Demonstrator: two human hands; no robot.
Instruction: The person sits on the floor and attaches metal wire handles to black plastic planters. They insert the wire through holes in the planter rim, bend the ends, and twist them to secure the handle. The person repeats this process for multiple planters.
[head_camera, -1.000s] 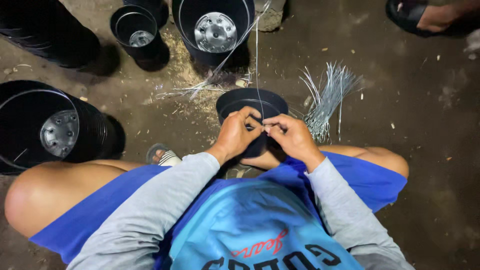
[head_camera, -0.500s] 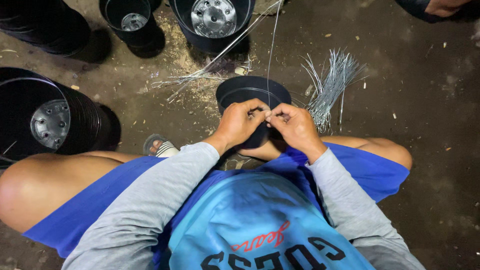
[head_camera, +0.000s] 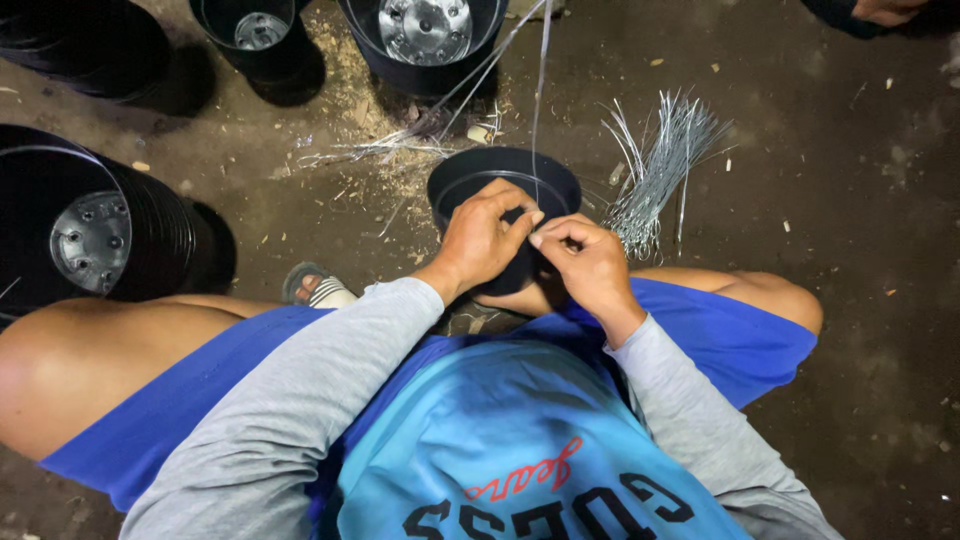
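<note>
A small black plastic pot (head_camera: 470, 170) stands on the ground between my knees. My left hand (head_camera: 485, 238) rests over its near rim, fingers curled and pinching a thin metal wire (head_camera: 541, 90) that rises straight up out of the pot. Facing it, my right hand (head_camera: 590, 262) pinches the same wire at the rim, fingertips almost touching those of the left. Just right of the pot lies a fanned bundle of thin metal wires (head_camera: 655, 170).
Stacks of black pots lie at the left (head_camera: 90, 225) and stand at the top (head_camera: 425, 35), with a smaller pot (head_camera: 258, 30) beside. Loose wires and wood shavings (head_camera: 385, 150) litter the dirt floor. Another person's foot (head_camera: 885, 10) shows at top right.
Both hands stayed at the pot's rim, working the wire. The left fingers shifted slightly over the rim, and the view drifted a little.
</note>
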